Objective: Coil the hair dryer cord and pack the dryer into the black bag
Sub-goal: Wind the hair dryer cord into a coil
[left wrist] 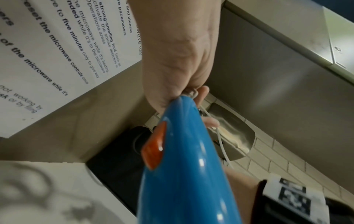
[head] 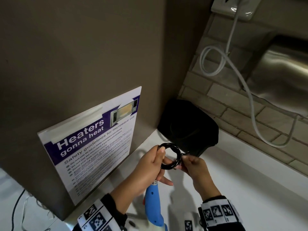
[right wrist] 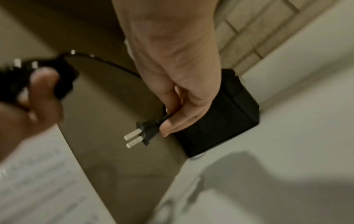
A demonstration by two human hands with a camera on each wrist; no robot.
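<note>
Over the white counter (head: 241,172) my left hand (head: 160,157) grips a small coil of black cord (head: 176,161), thumb on top of the loops. The blue hair dryer (head: 152,202) hangs below that hand; in the left wrist view its handle (left wrist: 182,174) shows an orange switch (left wrist: 155,147). My right hand (head: 186,161) pinches the cord's free end just behind the two-pin plug (right wrist: 145,130), right beside the coil. The black bag (head: 188,127) stands in the corner behind both hands, a short way from them; whether its mouth is open I cannot tell.
A brown panel with a microwave safety poster (head: 93,140) rises close on the left. A white cable (head: 240,77) hangs from a wall outlet (head: 233,7) across the tiled wall. A steel appliance (head: 283,69) sits at the far right.
</note>
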